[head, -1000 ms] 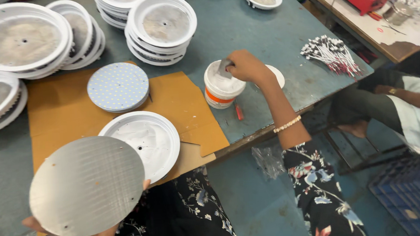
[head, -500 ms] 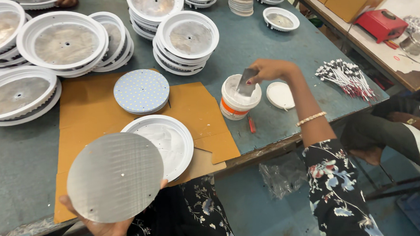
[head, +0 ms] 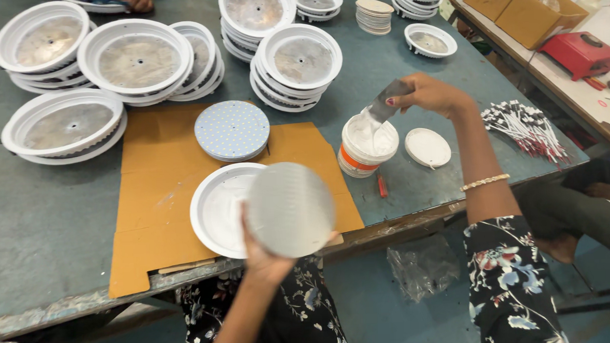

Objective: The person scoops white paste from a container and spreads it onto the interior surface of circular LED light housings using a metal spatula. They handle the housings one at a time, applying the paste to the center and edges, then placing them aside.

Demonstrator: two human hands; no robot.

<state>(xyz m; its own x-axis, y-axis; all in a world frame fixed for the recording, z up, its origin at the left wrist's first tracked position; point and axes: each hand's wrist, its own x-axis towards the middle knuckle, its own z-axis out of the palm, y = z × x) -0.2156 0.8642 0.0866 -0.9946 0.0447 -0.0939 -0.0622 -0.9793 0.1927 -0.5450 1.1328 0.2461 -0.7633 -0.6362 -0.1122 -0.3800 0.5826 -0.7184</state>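
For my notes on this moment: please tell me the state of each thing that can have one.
left hand: holds round metal disc, tilted.
right hand: holds spatula, tip coated with white paste.
paste tub: open, upright.
tub lid: off, lying beside tub.
white housing: lying on cardboard.

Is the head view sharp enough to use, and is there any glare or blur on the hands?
Head view: evenly lit, soft shadows, no harsh glare. The round disc in the left hand is slightly motion-blurred; the right hand with the scraper over the paste tub is fairly sharp. Table edges bow towards the corners.
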